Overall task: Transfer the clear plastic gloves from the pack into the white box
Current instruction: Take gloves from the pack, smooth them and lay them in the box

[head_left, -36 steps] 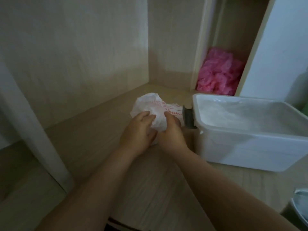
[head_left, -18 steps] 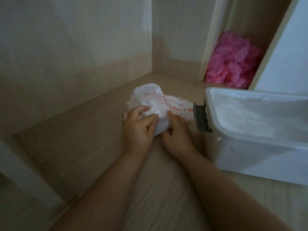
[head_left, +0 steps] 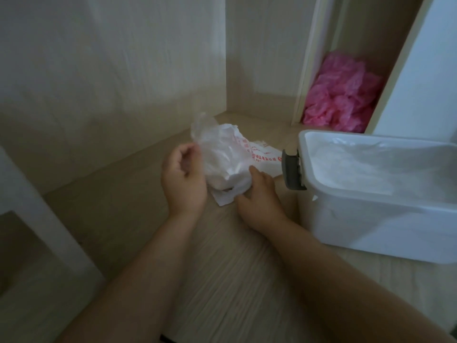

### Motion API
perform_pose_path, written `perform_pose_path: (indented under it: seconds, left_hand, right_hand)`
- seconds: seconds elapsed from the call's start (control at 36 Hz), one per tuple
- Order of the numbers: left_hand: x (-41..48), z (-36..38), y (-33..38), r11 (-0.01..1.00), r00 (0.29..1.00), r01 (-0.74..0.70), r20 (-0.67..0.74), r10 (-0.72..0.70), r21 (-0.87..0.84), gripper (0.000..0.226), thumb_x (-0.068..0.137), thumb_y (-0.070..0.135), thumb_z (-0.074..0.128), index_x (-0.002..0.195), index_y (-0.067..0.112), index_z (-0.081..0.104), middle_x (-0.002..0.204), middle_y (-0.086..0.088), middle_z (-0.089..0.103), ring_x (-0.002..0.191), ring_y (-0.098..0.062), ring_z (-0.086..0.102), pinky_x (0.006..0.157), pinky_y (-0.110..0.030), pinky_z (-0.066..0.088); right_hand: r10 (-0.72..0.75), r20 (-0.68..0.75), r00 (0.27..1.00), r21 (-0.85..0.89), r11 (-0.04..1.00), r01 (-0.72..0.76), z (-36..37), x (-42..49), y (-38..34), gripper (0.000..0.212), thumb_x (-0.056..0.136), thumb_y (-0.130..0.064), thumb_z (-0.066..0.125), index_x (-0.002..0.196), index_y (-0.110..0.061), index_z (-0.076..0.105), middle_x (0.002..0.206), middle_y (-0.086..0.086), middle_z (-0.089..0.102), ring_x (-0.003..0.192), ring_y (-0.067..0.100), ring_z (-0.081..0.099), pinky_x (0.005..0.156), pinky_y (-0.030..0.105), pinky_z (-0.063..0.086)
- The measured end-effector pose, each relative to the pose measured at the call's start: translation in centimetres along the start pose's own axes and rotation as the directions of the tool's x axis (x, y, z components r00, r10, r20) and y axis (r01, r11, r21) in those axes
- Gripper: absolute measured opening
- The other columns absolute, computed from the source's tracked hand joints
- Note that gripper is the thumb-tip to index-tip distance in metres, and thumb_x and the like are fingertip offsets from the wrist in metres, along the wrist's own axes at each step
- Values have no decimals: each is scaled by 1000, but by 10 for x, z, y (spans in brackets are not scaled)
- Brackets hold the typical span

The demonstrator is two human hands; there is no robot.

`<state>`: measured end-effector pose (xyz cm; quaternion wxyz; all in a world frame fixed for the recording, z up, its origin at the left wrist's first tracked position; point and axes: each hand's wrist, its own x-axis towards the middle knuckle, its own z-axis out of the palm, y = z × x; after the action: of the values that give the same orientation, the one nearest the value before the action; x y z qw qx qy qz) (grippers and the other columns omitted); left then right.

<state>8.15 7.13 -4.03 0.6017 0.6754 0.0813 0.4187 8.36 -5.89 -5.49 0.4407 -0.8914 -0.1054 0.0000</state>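
**GLOVE EXTRACTION: HANDLING AND CLEARANCES**

The pale wood-grain shelf floor (head_left: 222,256) is walled from 9 to 12 o'clock; open room lies toward 6 o'clock.

The open white rectangular plastic box (head_left: 383,226) stands at 3 o'clock of the work, its cavity already lined with clear film. A heap of crumpled pink plastic (head_left: 341,95) sits at 1 o'clock, well apart.

The crumpled white plastic pack with red print (head_left: 262,157) lies on the shelf just beside the box.

The wad of clear plastic gloves (head_left: 217,154) sits partly out of the pack mouth. Expect it to be very light, limp, slippery and prone to clinging. Grasp the bunched middle, not a single loose layer.

The left hand (head_left: 183,179) has its fingers curled, pinching the glove film. The right hand (head_left: 259,196) grips the pack's near end, holding it down.

The grey latch (head_left: 293,170) juts from the box's near rim. It could snag the film, so lift the wad clear over it.
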Motion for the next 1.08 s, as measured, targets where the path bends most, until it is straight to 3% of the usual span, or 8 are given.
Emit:
perform_pose_path:
  seconds: [0.17, 0.28, 0.44, 0.64, 0.75, 0.83, 0.94, 1.08]
  left_hand:
    - [21, -13, 40, 949, 947, -314, -65, 313, 3, 9, 86, 38, 54, 86, 46, 55, 88, 5, 59, 78, -5, 54, 74, -19, 43]
    - [23, -12, 66, 865, 869, -495, 52, 492, 78, 8, 89, 25, 59, 93, 26, 66, 92, 5, 57, 87, 7, 53, 81, -13, 42]
    - [7, 9, 97, 841, 848, -529, 95, 521, 113, 18, 88, 22, 62, 96, 10, 72, 97, 5, 53, 82, 10, 53, 71, -3, 39]
    - [-16, 50, 111, 688, 707, -700, 328, 627, 193, 37, 81, 36, 65, 108, 12, 70, 103, -5, 58, 93, -20, 57, 85, -27, 46]
    - [-29, 79, 116, 612, 633, -748, 551, 544, 256, 45, 76, 45, 53, 107, 19, 71, 103, -5, 63, 93, -33, 58, 83, -42, 46]
    - [-46, 101, 123, 562, 534, -798, 689, 490, 219, 45, 78, 50, 44, 101, 25, 74, 104, 3, 68, 97, -32, 54, 86, -44, 43]
    - [-59, 124, 129, 463, 408, -850, 870, 275, 252, 34, 88, 57, 50, 106, 36, 70, 122, 19, 59, 114, -16, 37, 91, -34, 27]
    - [-59, 146, 125, 363, 310, -863, 936, -166, 351, 41, 79, 69, 54, 98, 37, 72, 111, 13, 64, 116, -18, 44, 98, -44, 27]
  right_hand:
    - [-121, -123, 985, 457, 874, 164, -23, -15, -63, 64, 88, -49, 55, 144, -28, 30, 146, -8, 36, 131, 6, 37, 108, 36, 36]
    - [-139, -237, 961, 524, 815, 248, -57, -20, -99, 72, 80, -47, 66, 140, -21, 36, 129, -8, 51, 115, 2, 51, 96, 26, 45]
    - [-124, -306, 944, 491, 829, 268, -106, -20, -101, 10, 83, -6, 65, 93, -10, 65, 69, -3, 63, 60, 8, 58, 68, 29, 53]
    - [154, -247, 957, 610, 792, 30, -180, -34, -60, 9, 84, 4, 59, 88, -2, 56, 74, 10, 54, 62, 19, 57, 53, 26, 57]
    - [309, -262, 914, 604, 792, -94, -211, -37, -15, 18, 86, 2, 56, 74, -9, 50, 71, 8, 54, 61, 18, 59, 46, 20, 51]
    - [389, -327, 862, 210, 919, -335, -229, -40, 9, 31, 94, -23, 56, 66, -17, 43, 73, -1, 52, 81, 19, 62, 63, 21, 46]
    - [293, -312, 904, -526, 739, -421, -240, -62, 20, 42, 95, -42, 51, 63, -17, 41, 63, -7, 40, 81, 18, 54, 69, 24, 31]
    - [370, -338, 865, -216, 864, -454, -247, -68, 23, 21, 92, -7, 47, 112, -3, 42, 89, 10, 52, 75, 25, 58, 63, 34, 51]
